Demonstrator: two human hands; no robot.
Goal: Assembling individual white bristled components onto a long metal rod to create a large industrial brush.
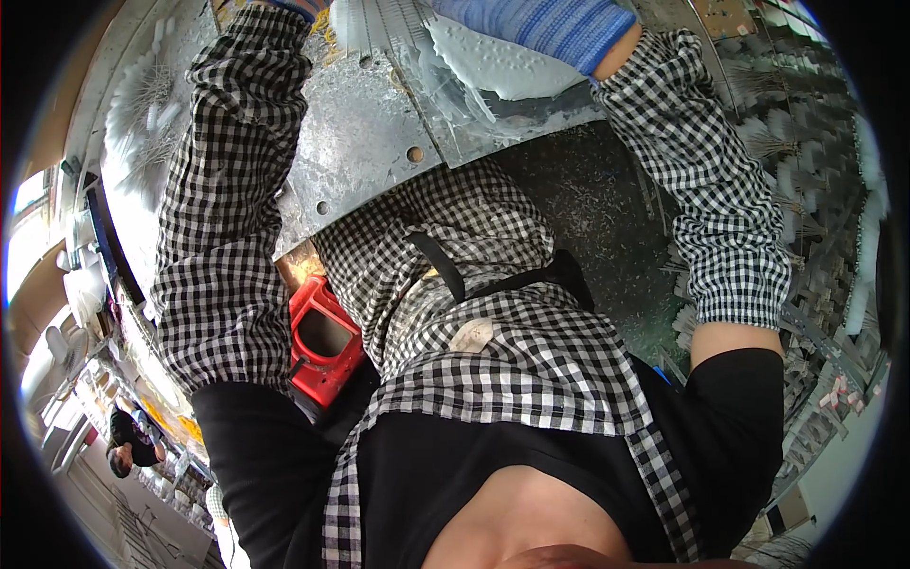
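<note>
My right hand [545, 28], in a blue striped knit glove, reaches over the metal work plate [355, 142] at the top right. Its fingers run past the upper edge of the picture. Just below the glove lies a white, bumpy-surfaced mass [512, 68] whose kind I cannot make out. Only a sliver of my left hand [299, 7], also in a blue glove, shows at the top left; its fingers are cut off. Between the hands, white bristles with thin wires [379, 24] rest on the plate. What either hand holds is hidden.
Wire-stemmed white bristle brushes [147, 100] are heaped at the left, and many more brushes [796, 171] fill the right side. A red plastic stool or frame [322, 341] stands by my left side. Another person [133, 441] is in the far left background.
</note>
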